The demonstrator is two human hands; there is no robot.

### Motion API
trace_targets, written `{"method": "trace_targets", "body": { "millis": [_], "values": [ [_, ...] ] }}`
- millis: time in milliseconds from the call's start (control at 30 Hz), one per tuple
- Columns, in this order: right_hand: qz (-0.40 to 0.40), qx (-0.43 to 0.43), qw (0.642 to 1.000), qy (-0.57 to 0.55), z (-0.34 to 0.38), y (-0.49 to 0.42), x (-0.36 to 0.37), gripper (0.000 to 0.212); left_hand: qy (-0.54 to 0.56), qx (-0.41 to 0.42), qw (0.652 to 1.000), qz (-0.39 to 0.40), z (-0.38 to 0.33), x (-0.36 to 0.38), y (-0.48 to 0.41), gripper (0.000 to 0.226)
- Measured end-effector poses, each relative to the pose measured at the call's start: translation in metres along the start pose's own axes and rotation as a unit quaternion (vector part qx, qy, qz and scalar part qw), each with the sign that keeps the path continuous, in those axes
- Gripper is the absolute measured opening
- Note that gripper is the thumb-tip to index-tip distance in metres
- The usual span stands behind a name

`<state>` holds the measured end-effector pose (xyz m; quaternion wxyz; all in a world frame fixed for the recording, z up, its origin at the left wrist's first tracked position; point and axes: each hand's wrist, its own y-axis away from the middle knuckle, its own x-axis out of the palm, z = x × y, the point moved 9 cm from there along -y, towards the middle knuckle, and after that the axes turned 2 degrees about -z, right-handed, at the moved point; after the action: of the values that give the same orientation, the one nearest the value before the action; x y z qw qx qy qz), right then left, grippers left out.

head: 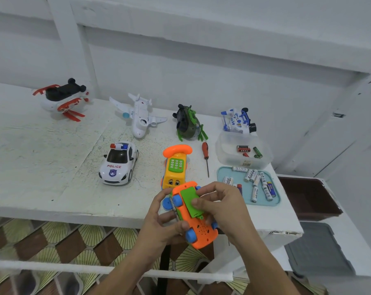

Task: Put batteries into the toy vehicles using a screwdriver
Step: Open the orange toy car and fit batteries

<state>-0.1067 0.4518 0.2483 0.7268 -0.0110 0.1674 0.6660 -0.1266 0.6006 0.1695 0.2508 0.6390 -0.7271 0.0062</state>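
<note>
Fig. Underside work on the orange toy car (201, 233), held above the near desk (42, 167) edge. R. thumb (196, 202) presses the green battery cover (189, 201), other R. fingers curled round the car's right side. Left hand (159, 222) grips the left side, fingers wrapped by the blue wheels. Cover fitting or removal: can't tell which. Advice: keep the car belly-up, steady w/ L., move the cover flat along its seat, no prying at the tab. Screwdriver (205, 155) lies untouched, far of the hands, beside the yellow phone toy (175, 169). Batteries (255, 182) lie on the teal tray (220, 170), right.
</note>
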Motion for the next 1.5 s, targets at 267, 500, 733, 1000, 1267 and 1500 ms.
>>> {"method": "trace_targets", "body": {
  "millis": [267,500,733,1000,1267,1500],
  "values": [
    [-0.050,-0.002,0.995,0.086,0.000,-0.005,-0.003,0.022,-0.018,-0.001,1.000,0.003,0.001,0.000,0.001,0.081],
    [-0.014,0.014,0.996,0.090,0.001,-0.011,0.000,0.023,-0.028,-0.006,1.000,0.008,0.000,0.002,0.003,0.079],
    [0.037,0.026,0.997,0.056,-0.003,-0.013,0.004,0.031,-0.018,-0.017,1.000,0.003,0.000,0.006,0.005,0.075],
    [0.034,-0.020,0.998,0.038,-0.003,-0.003,0.000,0.020,-0.027,-0.018,0.999,-0.034,-0.005,0.012,0.006,0.055],
    [0.071,-0.026,0.996,-0.050,-0.007,0.007,-0.007,0.013,-0.038,-0.015,0.998,-0.056,-0.008,0.016,0.006,0.049],
    [0.090,-0.018,0.993,-0.071,-0.009,0.010,-0.012,0.009,-0.032,-0.023,0.997,-0.068,-0.007,0.019,0.003,0.047]
  ]
}}
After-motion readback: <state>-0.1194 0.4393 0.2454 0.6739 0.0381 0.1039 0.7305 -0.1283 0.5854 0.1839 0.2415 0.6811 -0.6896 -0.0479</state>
